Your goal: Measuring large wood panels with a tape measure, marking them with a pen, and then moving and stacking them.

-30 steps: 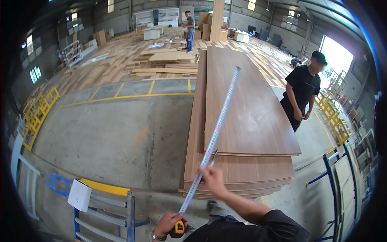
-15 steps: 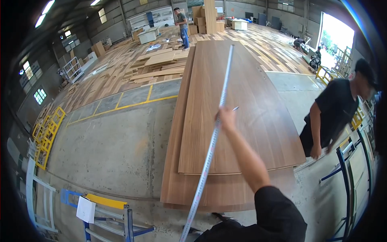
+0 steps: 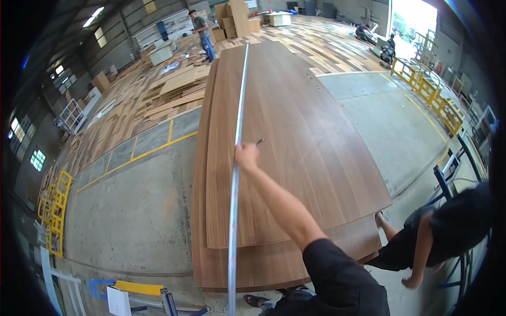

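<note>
"What's in the right hand [image 3: 246, 155]?"

"Its fingers are closed on the measuring tape [image 3: 233, 210], and a thin pen-like tool [image 3: 260, 141] pokes out to the right. The fingertips are blurred, so I can't say how each one clasps."

"And the left hand?"

"Outside the frame; I can't tell its grip. The near end of the tape runs off the lower edge, its case out of sight."

"Where does the tape lie?"

"Lengthwise over the top wood-grain panel [image 3: 300, 152], nearer the left side, reaching about the far edge. Whether the tip hooks there is too small to tell; the markings are washed out."

"What's underneath?"

"A lower panel [image 3: 253, 268] jutting out at the near end and left, partly covered by the wearer's black sleeve [image 3: 337, 276]."

"Anyone close?"

"A co-worker [image 3: 461, 224] leans in on the right, head lost in the dark rim. At lower left, the bottom edge cuts off a white box [image 3: 118, 301]."
</note>
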`<state>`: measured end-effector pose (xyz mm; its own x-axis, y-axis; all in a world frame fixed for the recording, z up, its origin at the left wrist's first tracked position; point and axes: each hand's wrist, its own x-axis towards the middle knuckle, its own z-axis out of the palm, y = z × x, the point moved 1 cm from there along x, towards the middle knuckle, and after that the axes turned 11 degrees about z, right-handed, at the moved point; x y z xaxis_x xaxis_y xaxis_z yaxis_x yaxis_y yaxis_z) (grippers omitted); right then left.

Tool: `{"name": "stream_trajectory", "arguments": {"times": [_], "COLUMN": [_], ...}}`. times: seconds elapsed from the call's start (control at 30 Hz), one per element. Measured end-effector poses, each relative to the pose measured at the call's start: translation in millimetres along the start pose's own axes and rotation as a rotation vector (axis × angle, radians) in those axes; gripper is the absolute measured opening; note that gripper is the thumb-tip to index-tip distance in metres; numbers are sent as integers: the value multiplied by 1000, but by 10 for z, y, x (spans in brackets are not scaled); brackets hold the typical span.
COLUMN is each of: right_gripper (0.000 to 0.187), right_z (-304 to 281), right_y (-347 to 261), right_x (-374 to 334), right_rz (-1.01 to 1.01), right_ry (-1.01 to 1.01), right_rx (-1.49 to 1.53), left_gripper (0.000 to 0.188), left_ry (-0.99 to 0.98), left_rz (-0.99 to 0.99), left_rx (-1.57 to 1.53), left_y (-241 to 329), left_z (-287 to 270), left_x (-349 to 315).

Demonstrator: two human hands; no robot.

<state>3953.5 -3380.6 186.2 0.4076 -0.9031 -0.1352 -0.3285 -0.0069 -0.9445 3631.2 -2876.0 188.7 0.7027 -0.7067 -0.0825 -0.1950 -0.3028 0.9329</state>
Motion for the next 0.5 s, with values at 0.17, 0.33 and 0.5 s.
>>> {"name": "stream_trajectory", "arguments": {"times": [0.17,0.33,0.5], "right_gripper": [23,39,50], "right_z": [-66,87,-338], "right_y": [-179,229,892], "right_x": [750,27,-589], "right_rz": [189,-74,-203], "right_ry": [20,-145,-116], "right_rx": [-107,0,-25], "left_gripper": [27,25,41], "left_ry": [144,363,52], "left_rz": [-403,-771,-489], "left_rx": [-280,-611,-743], "left_y": [13,-74,-122], "left_z": [71,266,321], "left_x": [31,49,1571]}}
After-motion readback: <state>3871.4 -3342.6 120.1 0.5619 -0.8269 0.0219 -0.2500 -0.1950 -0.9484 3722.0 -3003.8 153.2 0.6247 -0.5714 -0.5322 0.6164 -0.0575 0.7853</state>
